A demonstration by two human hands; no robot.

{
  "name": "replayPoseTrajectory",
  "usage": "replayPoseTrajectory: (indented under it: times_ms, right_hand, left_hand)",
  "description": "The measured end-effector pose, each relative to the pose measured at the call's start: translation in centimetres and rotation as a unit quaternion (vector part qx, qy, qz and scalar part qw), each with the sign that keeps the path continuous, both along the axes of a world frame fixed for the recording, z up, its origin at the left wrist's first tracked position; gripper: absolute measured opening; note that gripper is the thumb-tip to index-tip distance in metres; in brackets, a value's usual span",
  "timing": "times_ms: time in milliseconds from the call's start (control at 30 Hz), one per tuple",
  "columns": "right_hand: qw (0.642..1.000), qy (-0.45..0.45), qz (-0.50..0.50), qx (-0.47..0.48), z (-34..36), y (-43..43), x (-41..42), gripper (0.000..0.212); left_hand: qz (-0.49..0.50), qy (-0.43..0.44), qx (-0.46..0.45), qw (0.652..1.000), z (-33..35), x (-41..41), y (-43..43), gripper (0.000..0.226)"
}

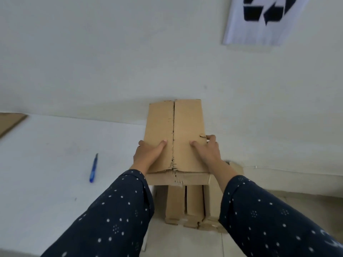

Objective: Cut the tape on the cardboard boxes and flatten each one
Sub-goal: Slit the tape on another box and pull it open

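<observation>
A brown cardboard box (185,123) with a split centre seam is held out in front of me, its far end close to the white wall. My left hand (148,154) grips its left side, thumb lying on top. My right hand (207,151) grips its right side, thumb on top and fingers curled round the edge. Below the box stand several upright cardboard pieces (185,204) on the tiled floor. A blue utility knife (93,168) lies on the white table (55,164) to the left, apart from both hands.
A flat cardboard piece (9,123) lies at the table's far left corner. A white sheet with a black recycling symbol (263,19) hangs on the wall at upper right. Pale floor tiles (185,243) show between my sleeves.
</observation>
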State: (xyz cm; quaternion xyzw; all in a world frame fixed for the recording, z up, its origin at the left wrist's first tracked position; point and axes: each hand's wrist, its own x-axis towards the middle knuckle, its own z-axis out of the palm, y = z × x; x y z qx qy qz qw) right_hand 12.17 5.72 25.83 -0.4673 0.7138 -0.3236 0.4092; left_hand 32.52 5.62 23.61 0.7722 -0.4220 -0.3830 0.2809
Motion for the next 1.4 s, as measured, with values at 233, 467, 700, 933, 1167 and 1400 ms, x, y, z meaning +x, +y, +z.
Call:
replayPoseTrajectory:
  times_ms: [233,467,700,933,1167,1400]
  right_hand:
    - [0.983,-0.164,0.038,0.077,2.7,2.0,15.8,0.064]
    - [0.965,-0.234,0.049,0.110,1.9,3.0,29.7,0.056]
    - [0.971,-0.199,0.023,0.133,0.3,0.2,39.0,0.064]
    - [0.986,-0.109,0.001,0.123,0.2,-2.6,44.7,0.065]
    - [0.991,0.095,-0.020,0.089,1.5,-3.4,51.3,0.108]
    - [0.997,-0.001,-0.073,0.015,2.4,-3.4,57.0,0.054]
  left_hand:
    - [0.029,-0.014,-0.036,0.999,3.3,16.7,3.1,0.104]
    - [0.020,-0.038,-0.008,0.999,2.3,31.5,3.8,0.104]
    - [-0.030,-0.046,0.073,0.996,-1.8,38.8,1.9,0.103]
    - [-0.040,0.036,0.103,0.993,-3.2,42.2,-0.9,0.113]
    - [-0.075,0.229,0.142,0.960,-1.6,45.0,-4.2,0.135]
    - [-0.139,0.334,0.100,0.927,1.0,51.3,-7.1,0.076]
